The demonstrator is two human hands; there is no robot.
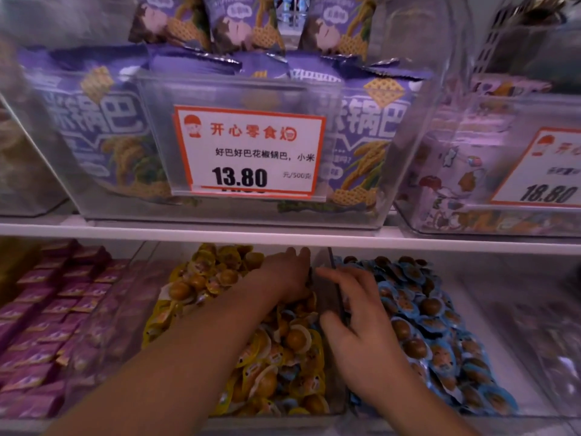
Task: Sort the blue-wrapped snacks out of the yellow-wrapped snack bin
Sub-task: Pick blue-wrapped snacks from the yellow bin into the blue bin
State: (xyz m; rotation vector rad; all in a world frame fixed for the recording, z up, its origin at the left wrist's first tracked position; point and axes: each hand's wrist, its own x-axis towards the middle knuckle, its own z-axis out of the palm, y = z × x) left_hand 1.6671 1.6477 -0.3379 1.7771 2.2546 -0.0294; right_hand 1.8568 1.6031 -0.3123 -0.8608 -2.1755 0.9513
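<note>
A clear bin (151, 313) on the lower shelf holds a heap of yellow-wrapped snacks (220, 272). To its right a second clear bin holds blue-wrapped snacks (440, 328). A few blue-edged wrappers (287, 371) lie among the yellow ones near the front. My left hand (287, 273) reaches deep into the yellow bin at its back right, fingers extended into the pile; what it touches is hidden. My right hand (355, 306) rests over the clear divider wall (330, 265) between the two bins, fingers spread and relaxed, holding nothing that I can see.
Pink-wrapped packets (53, 313) fill the bin at the left. Just above my hands runs the white shelf edge (283, 234), carrying clear bins of purple snack bags (94, 121) and price tags (251, 152). Another clear bin (534, 335) is at the far right.
</note>
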